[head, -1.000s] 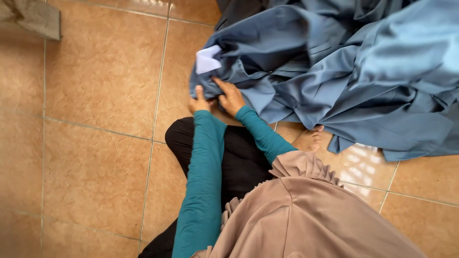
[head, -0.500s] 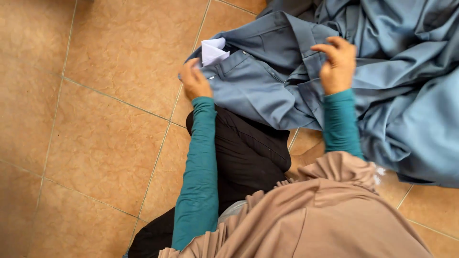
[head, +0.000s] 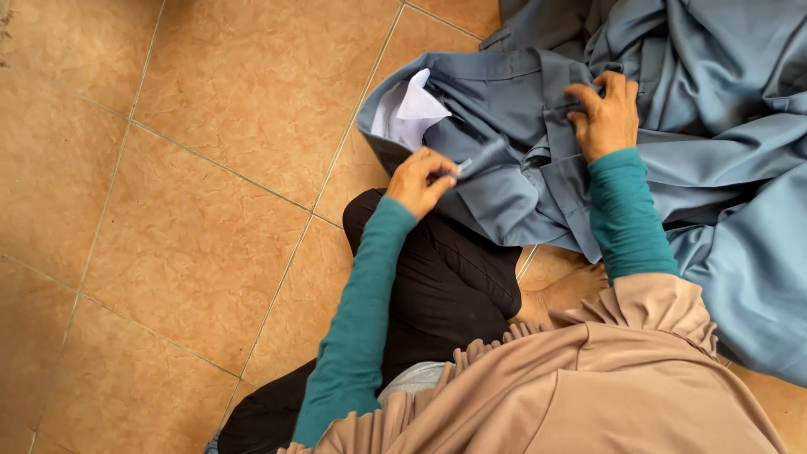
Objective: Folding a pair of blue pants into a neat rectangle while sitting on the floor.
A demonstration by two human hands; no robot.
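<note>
Head view, left to right. Tan floor tiles (head: 210,193) with pale grout lines fill the left half of the frame. The person sits on this floor; a leg in black trousers (head: 445,286) extends across the lower centre, and a beige pleated garment (head: 588,387) covers the lower right.

Left hand (head: 423,181): teal sleeve (head: 361,328) to the wrist. Fingers curled closed, thumb and fingertips pinching a narrow strip of the blue-grey garment (head: 521,92) near its lower edge. The hand sits just above the black-trousered knee.

Blue-grey garment: lies partly on the lap and partly on the tiles, spreading from upper centre to the right edge in loose folds. Its turned-out end at upper centre exposes a white lining (head: 409,109), just above the left hand.

Right hand (head: 607,113): teal sleeve to the wrist. Fingers bent, gripping a fold of the same garment along a stitched band, palm down on the cloth. The two hands are well apart, with fabric bunched between them.

A bare foot (head: 563,294) shows below the garment's lower edge, resting on the tile.
</note>
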